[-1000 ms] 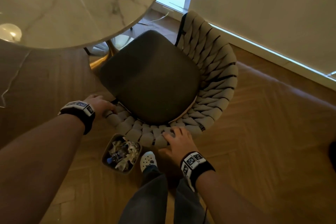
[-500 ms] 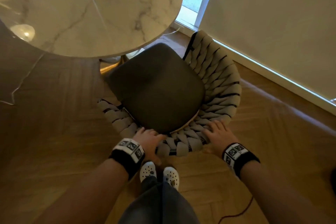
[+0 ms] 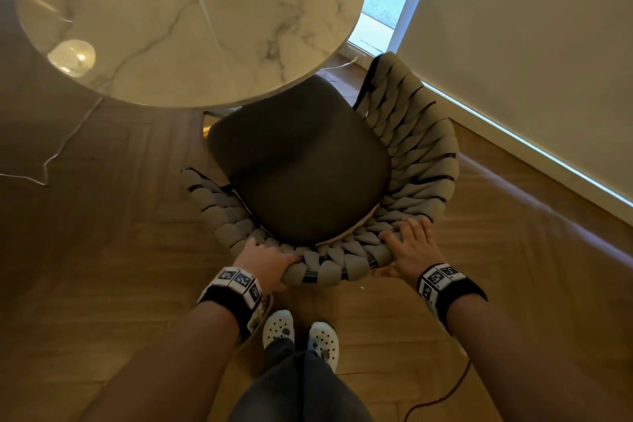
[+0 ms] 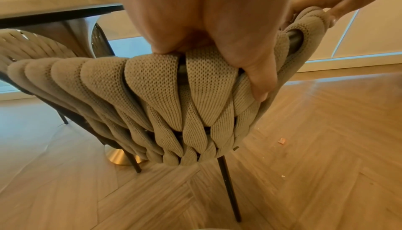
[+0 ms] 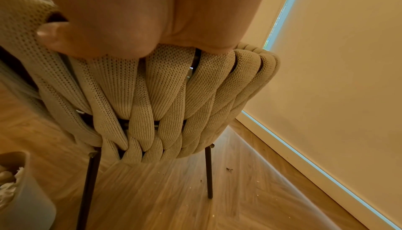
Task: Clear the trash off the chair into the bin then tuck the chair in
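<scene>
The chair (image 3: 298, 161) has a dark seat with nothing on it and a woven beige backrest (image 3: 424, 154). Its front edge sits just under the round marble table (image 3: 191, 17). My left hand (image 3: 270, 259) grips the top rim of the backrest at the near left, thumb (image 4: 259, 82) pressed on the outside weave. My right hand (image 3: 409, 243) holds the rim at the near right, fingers over the top and thumb (image 5: 50, 32) behind. The bin (image 5: 28, 199), with crumpled paper inside, stands on the floor behind the chair to the left.
A wall and skirting board (image 3: 534, 161) run close along the chair's right side. A red cable (image 3: 442, 397) lies on the floor at the near right, a white cable (image 3: 51, 161) at the left. Small crumbs (image 4: 282, 141) dot the wood floor. My feet in white clogs (image 3: 279, 327) stand behind the chair.
Both hands moved from the chair's sides to the back rim. The chair slid toward the table, and its seat front now lies under the tabletop edge.
</scene>
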The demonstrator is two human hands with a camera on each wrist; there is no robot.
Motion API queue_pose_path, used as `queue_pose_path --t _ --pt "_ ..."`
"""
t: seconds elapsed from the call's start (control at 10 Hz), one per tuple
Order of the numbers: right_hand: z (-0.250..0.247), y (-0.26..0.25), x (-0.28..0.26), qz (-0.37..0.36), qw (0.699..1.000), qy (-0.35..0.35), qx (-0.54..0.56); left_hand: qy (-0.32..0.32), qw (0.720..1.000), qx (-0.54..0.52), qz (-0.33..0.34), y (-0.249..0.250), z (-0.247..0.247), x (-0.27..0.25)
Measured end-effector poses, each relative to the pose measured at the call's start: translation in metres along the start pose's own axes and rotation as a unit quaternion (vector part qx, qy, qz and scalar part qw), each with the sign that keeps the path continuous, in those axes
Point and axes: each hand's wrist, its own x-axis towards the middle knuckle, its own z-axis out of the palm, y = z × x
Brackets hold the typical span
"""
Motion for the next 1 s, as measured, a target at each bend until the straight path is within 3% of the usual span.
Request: queue_pose_path --t 0.3,0.6,0.8,0.9,1.0 --pt "-0.020 -0.009 0.046 -0.041 0.998 0.039 -0.012 0.024 0.999 0.023 -0.009 -0.044 -0.017 0.021" --pt "-0.020 -0.004 0.050 -0.036 0.999 0.026 -0.019 0.025 1.000 0.006 -0.003 -0.045 -0.019 0.025" --pt "-0.045 -0.015 0.036 -0.018 0.999 0.000 -0.030 0.044 0.994 -0.086 -0.047 -0.035 -0.032 -0.004" --pt "-0.044 -0.022 0.012 -0.002 0.998 0.015 0.058 0.113 0.967 -0.217 -0.074 -0.038 -0.019 -0.039" --pt "-0.022 -0.024 -0.036 0.006 0.996 -0.005 0.092 0.120 0.950 -0.278 -0.075 -0.046 0.003 -0.083"
